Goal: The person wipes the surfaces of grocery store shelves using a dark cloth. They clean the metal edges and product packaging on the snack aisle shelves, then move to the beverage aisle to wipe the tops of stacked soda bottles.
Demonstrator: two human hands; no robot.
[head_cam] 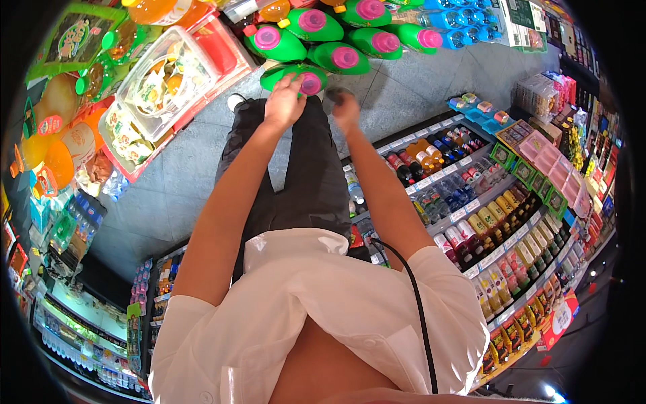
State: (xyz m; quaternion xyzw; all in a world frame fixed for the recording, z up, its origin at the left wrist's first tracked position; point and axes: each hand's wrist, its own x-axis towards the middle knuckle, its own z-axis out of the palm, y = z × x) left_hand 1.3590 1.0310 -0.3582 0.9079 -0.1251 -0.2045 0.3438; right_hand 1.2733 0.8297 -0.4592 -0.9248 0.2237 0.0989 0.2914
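My left hand (286, 103) rests with its fingers on the nearest green bottle (272, 77), beside that bottle's pink cap (311, 84). To the right of it, my right hand (346, 110) is blurred, with its fingers curled by a small dark round thing (334, 94); whether it grips this thing cannot be told. More green bottles with pink caps (344, 57) stand grouped just beyond both hands. Blue-tinted water bottles (456, 21) stand to the right of that group.
A red-edged display (176, 126) on the left holds a clear plastic tub (197, 83) of small wrapped goods. Large bottles of orange drink (58, 164) stand beside it. Shelves of bottled drinks (474, 204) curve along my right. Grey floor tiles (166, 202) show around my legs.
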